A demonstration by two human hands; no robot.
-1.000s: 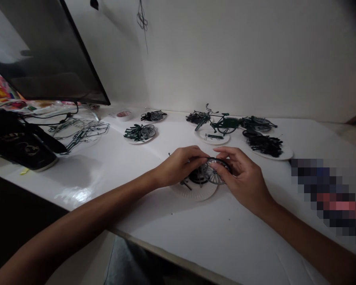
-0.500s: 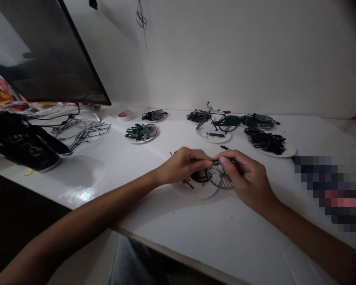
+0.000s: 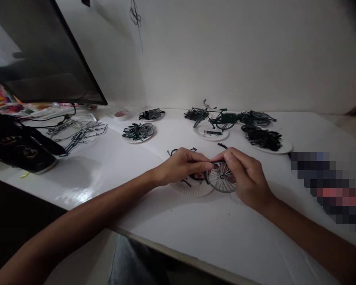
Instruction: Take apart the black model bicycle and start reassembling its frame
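Observation:
Between my two hands is a small spoked toy bicycle wheel (image 3: 222, 183), held upright above the table. My left hand (image 3: 186, 166) is closed, thumb and fingers pinching at the wheel's upper left rim. Around its right side my right hand (image 3: 247, 174) is closed as well, thumb along the rim. Whatever dark part lies at the fingertips is mostly covered. Under my left hand a white paper plate (image 3: 192, 191) bears dark bicycle parts, partly hidden. A short black piece (image 3: 222, 145) sticks out behind my right fingers.
An assembled model bicycle (image 3: 225, 118) stands behind a plate (image 3: 212, 136). Other plates hold black parts (image 3: 265, 139) and green parts with wheels (image 3: 138, 132). At left are wire-like green frames (image 3: 83, 132), a black bag (image 3: 17, 146), a tape roll (image 3: 121, 114) and a monitor (image 3: 56, 59).
The wheel has turned a little, and more of its face shows. My right fingers have shifted slightly on its rim. The whole view has moved a little.

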